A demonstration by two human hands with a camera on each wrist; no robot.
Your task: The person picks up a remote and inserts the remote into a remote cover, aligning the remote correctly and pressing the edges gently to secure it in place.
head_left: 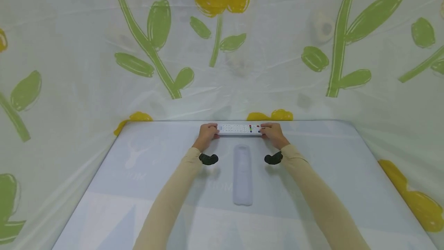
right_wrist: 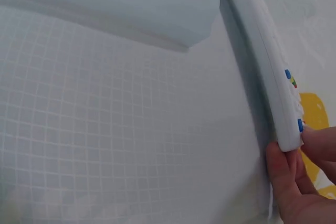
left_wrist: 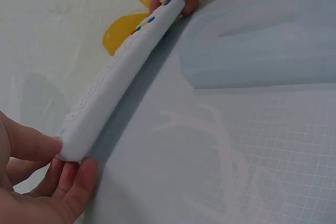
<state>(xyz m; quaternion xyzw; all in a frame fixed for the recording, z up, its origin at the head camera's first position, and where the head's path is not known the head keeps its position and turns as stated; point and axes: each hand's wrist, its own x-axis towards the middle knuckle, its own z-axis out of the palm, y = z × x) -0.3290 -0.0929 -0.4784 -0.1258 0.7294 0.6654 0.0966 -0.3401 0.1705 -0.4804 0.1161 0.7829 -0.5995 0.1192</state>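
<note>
A white remote control (head_left: pixel 239 129) with coloured buttons near its right end lies crosswise near the table's far edge, held between both hands. My left hand (head_left: pixel 207 134) pinches its left end, thumb on top and fingers beneath, as the left wrist view shows of the remote (left_wrist: pixel 113 85). At the other end my right hand (head_left: pixel 274 133) pinches it the same way; the right wrist view shows the thumb by a blue button on the remote (right_wrist: pixel 270 72). A translucent, long sleeve-like cover (head_left: pixel 243 174) rests lengthwise on the table between the forearms, touched by neither hand.
The table (head_left: pixel 145 180) has a pale blue and white printed cover. Behind it hangs a white curtain (head_left: pixel 263 68) with yellow flowers and green leaves. Dark wrist-worn pieces (head_left: pixel 209 159) stick out inward from both wrists.
</note>
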